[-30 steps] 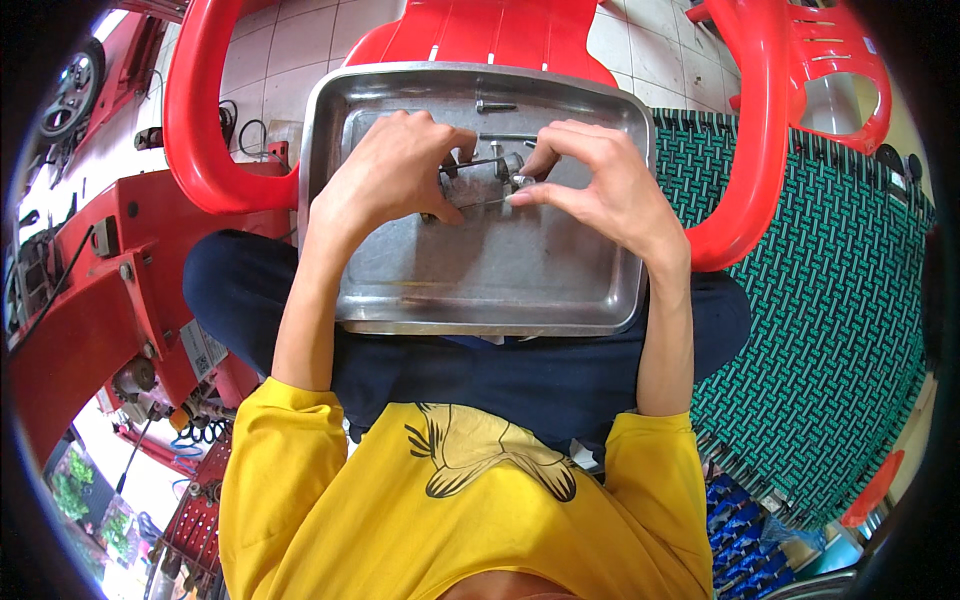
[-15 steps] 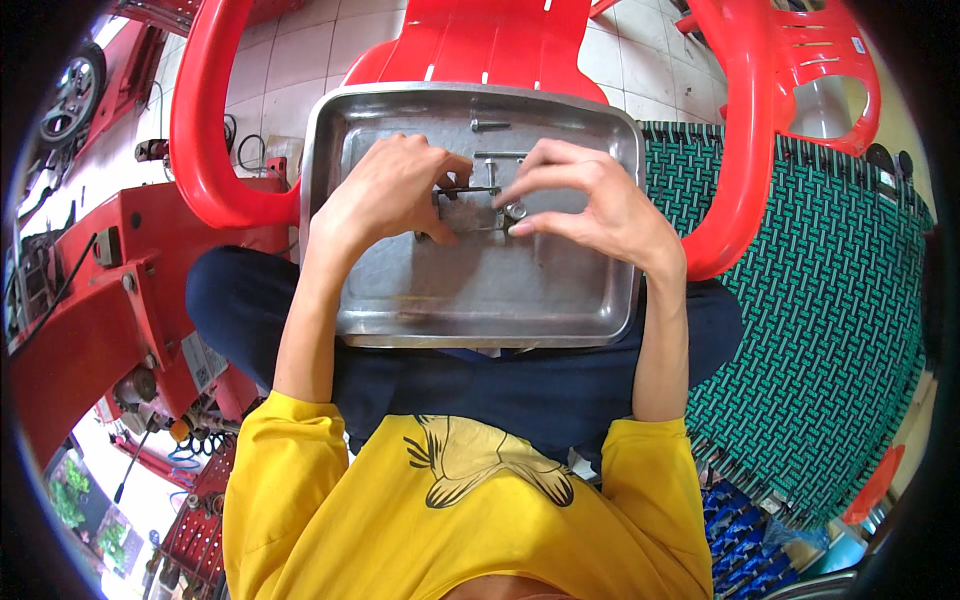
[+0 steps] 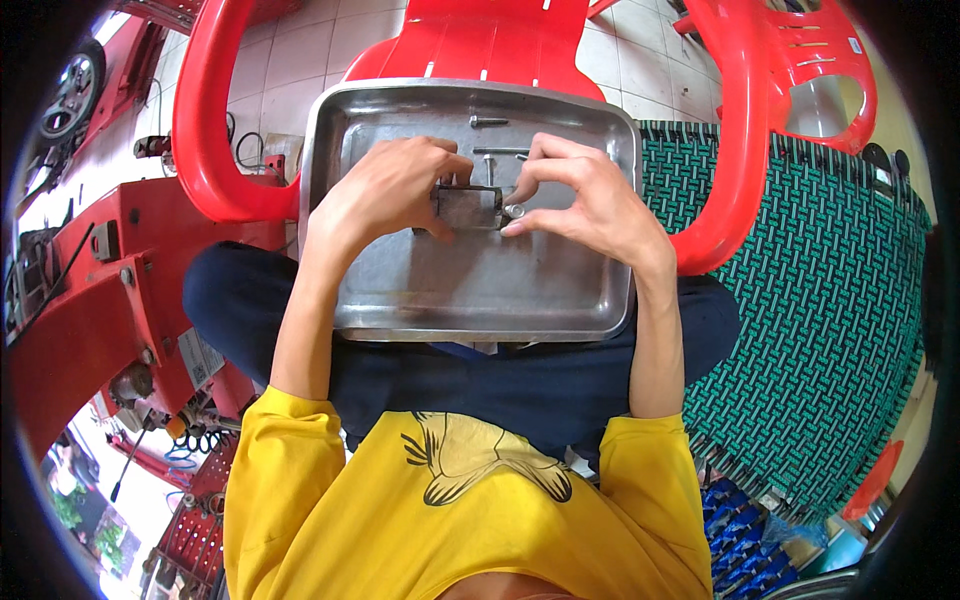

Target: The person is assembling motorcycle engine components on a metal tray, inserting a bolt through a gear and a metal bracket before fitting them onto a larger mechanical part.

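Note:
A dark grey, block-shaped metal part (image 3: 468,209) sits over the steel tray (image 3: 480,322). My left hand (image 3: 392,190) is closed around its left end, with the thumb at the near side and the fingers over the far side. At the block's right end is a shiny round bolt head (image 3: 514,211). The thumb and forefinger of my right hand (image 3: 590,200) close around this bolt from either side. Loose in the tray beyond the block lie a short bolt (image 3: 489,122), a long thin rod (image 3: 500,151) and an upright-pointing bolt (image 3: 489,168).
The tray rests on my lap, against a red plastic chair (image 3: 470,45) whose arms rise on both sides. To the right is a green woven seat (image 3: 790,310). Red machinery (image 3: 170,270) stands close on the left, and a wheel (image 3: 72,95) shows beyond it.
My right fingers have shifted slightly at the bolt, and the forefinger has curled back from over the block. The left hand keeps its hold, and the block's top shows more plainly.

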`<action>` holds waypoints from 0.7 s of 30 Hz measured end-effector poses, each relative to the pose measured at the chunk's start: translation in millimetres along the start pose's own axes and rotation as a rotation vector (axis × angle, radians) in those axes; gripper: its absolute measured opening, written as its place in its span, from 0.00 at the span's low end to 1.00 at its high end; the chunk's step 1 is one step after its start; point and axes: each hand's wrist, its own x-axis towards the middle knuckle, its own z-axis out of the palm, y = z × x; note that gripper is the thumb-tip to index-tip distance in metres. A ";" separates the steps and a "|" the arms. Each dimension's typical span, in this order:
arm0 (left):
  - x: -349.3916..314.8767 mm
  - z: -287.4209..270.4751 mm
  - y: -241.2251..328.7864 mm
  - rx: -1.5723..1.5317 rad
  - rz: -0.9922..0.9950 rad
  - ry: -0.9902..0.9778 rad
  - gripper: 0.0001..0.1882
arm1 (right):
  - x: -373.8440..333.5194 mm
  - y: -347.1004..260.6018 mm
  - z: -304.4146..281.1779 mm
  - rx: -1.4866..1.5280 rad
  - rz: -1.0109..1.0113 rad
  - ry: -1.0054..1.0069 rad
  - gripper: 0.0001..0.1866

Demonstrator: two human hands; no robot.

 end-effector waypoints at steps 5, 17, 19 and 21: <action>0.0 3.0 -0.4 0.011 0.032 0.055 0.31 | 0.7 13.8 3.4 0.096 -0.187 0.068 0.16; 2.4 8.8 -5.3 0.008 0.054 0.099 0.30 | 2.7 10.2 7.4 0.163 -0.171 0.097 0.22; 3.7 9.6 -5.4 0.005 0.052 0.092 0.29 | 2.0 4.9 13.2 0.264 -0.069 0.032 0.24; 4.6 8.4 -2.9 0.017 0.040 0.055 0.29 | 5.2 -4.8 15.4 0.191 -0.055 -0.003 0.25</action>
